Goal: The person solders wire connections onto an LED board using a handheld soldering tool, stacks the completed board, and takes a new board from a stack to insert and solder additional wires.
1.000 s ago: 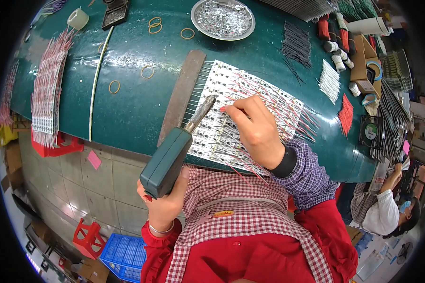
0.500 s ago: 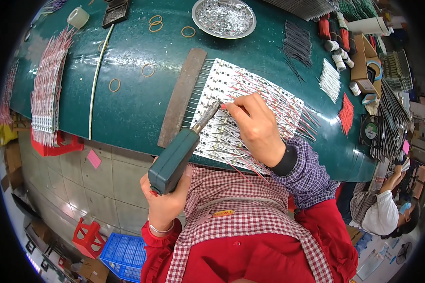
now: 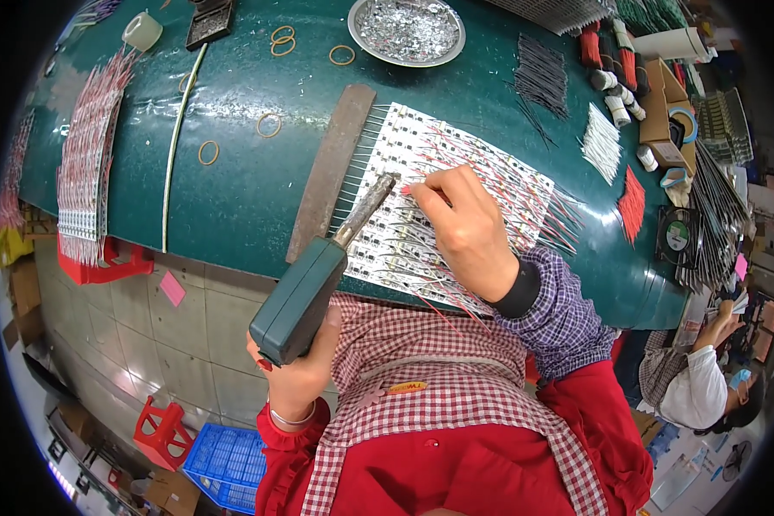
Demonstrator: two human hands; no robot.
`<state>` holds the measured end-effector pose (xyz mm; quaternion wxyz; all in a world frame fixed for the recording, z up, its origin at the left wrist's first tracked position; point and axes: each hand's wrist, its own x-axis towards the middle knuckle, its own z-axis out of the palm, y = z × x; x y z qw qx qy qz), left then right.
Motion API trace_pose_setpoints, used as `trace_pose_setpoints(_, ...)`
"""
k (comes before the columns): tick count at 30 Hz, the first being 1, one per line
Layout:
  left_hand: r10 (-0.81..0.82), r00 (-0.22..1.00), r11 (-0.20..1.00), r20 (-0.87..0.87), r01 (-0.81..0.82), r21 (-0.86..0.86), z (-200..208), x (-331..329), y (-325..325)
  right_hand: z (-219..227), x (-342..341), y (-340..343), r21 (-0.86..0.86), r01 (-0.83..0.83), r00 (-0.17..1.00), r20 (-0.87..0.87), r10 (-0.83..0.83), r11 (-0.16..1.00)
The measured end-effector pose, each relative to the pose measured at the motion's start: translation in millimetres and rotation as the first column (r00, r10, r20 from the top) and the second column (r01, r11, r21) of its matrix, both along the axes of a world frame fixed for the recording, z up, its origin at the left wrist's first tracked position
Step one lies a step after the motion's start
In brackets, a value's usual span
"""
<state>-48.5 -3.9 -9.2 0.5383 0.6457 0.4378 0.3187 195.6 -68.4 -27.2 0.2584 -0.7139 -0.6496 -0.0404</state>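
My left hand [image 3: 301,370] grips a dark green soldering gun [image 3: 297,297] by its handle, fingers wrapped round. Its metal tip points up and right over a white circuit board panel [image 3: 391,142], a little apart from my other fingertips. With thumb and forefinger pinched, my right hand [image 3: 469,228] holds the red end of a wire [image 3: 407,190] low over the panel; the rest of that wire is hidden. Rows of thin red, white and black wires [image 3: 499,185] lie across the panel. A brown flat bar [image 3: 334,168] rests along its left side, over a row of thin pins.
A metal bowl of silvery scraps [image 3: 407,34] stands at the back. Black wires [image 3: 542,73], white wires [image 3: 601,144] and red wires [image 3: 632,206] lie in piles to the right. A stack of wired boards [image 3: 90,163] stands at left. A co-worker [image 3: 692,387] sits far right.
The soldering gun and my left hand have shifted down and left, and the tip has drawn away from my right fingertips. My right hand has barely moved. The panel and bar have shifted slightly.
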Motion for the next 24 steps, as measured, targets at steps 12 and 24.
trace_pose_setpoints(12, 0.019, 0.999, 1.0, -0.033, -0.02, -0.007, 1, -9, -4, 4, -6, -6, 0.059, -0.034, 0.998, -0.052, 0.037, 0.998)
trace_pose_setpoints(24, -0.114, 0.992, 0.993, -0.048, 0.116, 0.035, 2, -10, -1, 3, -9, -7, 0.011, -0.033, 0.998, -0.056, 0.033, 0.999)
